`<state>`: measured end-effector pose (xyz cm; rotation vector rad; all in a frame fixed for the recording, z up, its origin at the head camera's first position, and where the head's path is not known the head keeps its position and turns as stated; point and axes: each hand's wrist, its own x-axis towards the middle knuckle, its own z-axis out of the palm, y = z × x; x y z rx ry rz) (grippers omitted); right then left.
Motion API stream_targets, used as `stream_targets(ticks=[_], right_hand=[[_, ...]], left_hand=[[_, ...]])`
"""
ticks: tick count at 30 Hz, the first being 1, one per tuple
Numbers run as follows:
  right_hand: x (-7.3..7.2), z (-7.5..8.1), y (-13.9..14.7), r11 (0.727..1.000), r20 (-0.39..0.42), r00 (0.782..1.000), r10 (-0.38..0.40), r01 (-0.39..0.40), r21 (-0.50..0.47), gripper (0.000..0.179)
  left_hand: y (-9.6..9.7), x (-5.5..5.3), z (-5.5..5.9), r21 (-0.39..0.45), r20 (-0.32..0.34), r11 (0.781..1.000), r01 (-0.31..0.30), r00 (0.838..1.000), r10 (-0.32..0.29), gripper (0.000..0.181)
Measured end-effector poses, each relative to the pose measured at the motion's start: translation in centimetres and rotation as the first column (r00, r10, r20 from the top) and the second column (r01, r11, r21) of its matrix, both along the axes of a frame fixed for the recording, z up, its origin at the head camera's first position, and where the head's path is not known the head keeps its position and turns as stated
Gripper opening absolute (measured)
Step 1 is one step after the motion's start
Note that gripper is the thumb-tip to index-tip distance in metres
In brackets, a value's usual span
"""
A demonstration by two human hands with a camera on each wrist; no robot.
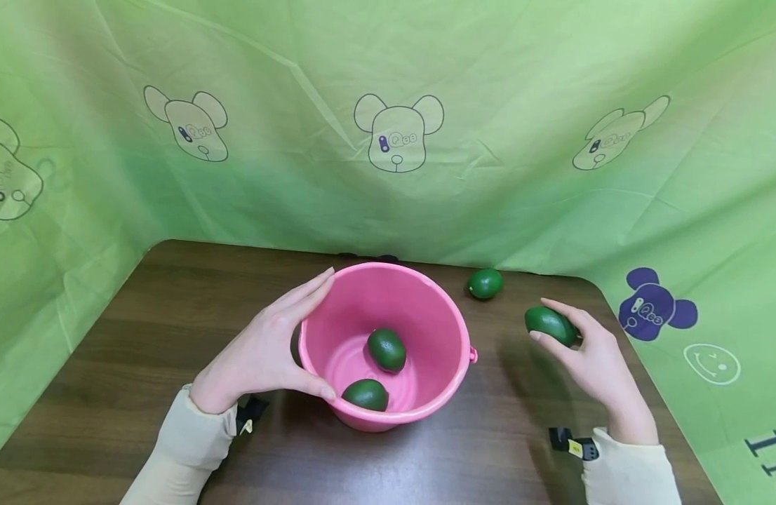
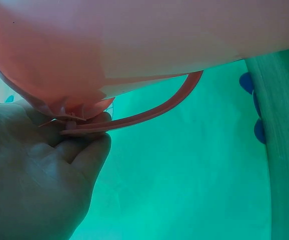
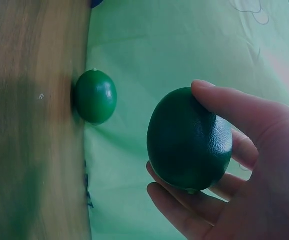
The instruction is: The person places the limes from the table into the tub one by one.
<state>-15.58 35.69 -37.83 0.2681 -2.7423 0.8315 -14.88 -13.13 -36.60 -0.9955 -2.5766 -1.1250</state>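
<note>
My left hand (image 1: 268,344) grips the rim of a pink bucket (image 1: 435,308) at its left side, thumb at the near edge and fingers toward the far edge. In the left wrist view, that hand (image 2: 39,170) is at the bucket's handle joint, where the curved handle (image 2: 159,107) starts. Inside the bucket lie two green limes, one near the middle (image 1: 386,350) and one by the near wall (image 1: 365,394). To the right, my right hand (image 1: 593,354) holds another lime (image 3: 187,140) between thumb and fingers, above the table. One more lime (image 1: 485,283) rests on the table behind it.
The brown wooden table (image 1: 142,337) has rounded far corners. Green cloth (image 1: 489,182) printed with bear faces hangs behind and at both sides, close to the table's edges. A small pink knob (image 1: 473,355) sticks out from the bucket's right side.
</note>
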Motion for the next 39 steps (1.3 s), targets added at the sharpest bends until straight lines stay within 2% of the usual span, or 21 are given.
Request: stream_targets(ticks=[12,39], right_hand=[[0.3,-0.1,-0.9,0.999,-0.068,0.998,0.012,-0.014,-0.031,0.061],[1.2,1.9,-3.8,0.994,-0.163,0.985,0.052,-0.068,-0.089,0.066]], left_hand=[[-0.1,0.1,0.0,-0.002,0.005,1.000,-0.003,1.000,0.003,0.136],[0.0,0.1,0.0,0.005,-0.008,1.000,0.003,1.000,-0.003,0.137]])
